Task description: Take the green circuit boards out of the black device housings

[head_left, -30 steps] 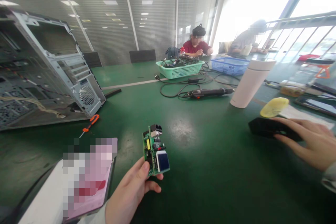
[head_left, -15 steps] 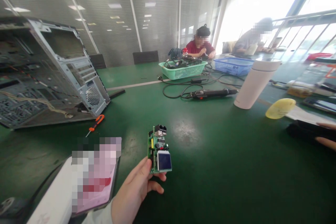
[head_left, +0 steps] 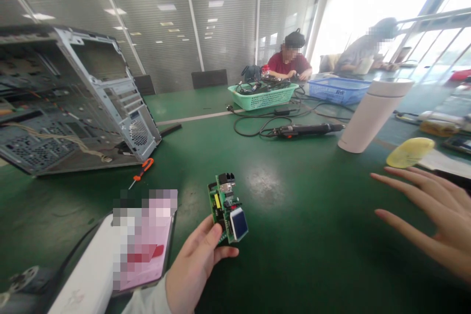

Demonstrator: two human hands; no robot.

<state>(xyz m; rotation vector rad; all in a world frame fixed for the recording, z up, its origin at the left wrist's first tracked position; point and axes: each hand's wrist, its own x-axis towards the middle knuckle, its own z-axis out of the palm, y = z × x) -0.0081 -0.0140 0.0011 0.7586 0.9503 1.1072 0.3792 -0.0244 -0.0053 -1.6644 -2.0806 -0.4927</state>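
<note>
My left hand (head_left: pixel 200 257) grips a small green circuit board (head_left: pixel 225 208) by its lower end, thumb on the near side. The board is stacked in two layers, with black and metal sockets at the top and a small dark screen in a white frame at the bottom. It is held up off the green table (head_left: pixel 301 235), tilted. At the right edge, my right hand (head_left: pixel 437 221) holds nothing, its fingers spread, just in front of a yellow oval object (head_left: pixel 410 152). A black object lies partly hidden behind that hand.
An opened computer case (head_left: pixel 106 103) stands at left, an orange-handled screwdriver (head_left: pixel 143 170) before it. Nearby lie a phone (head_left: pixel 150 255) and a white slab (head_left: pixel 91 265). Beyond are an electric screwdriver (head_left: pixel 309 130), a pale tumbler (head_left: pixel 375 115), a green basket (head_left: pixel 263 100), a blue basket (head_left: pixel 338 91) and two people.
My right hand has let go of the black object and come further into view with fingers spread. The circuit board has turned in my left hand, showing more of its side.
</note>
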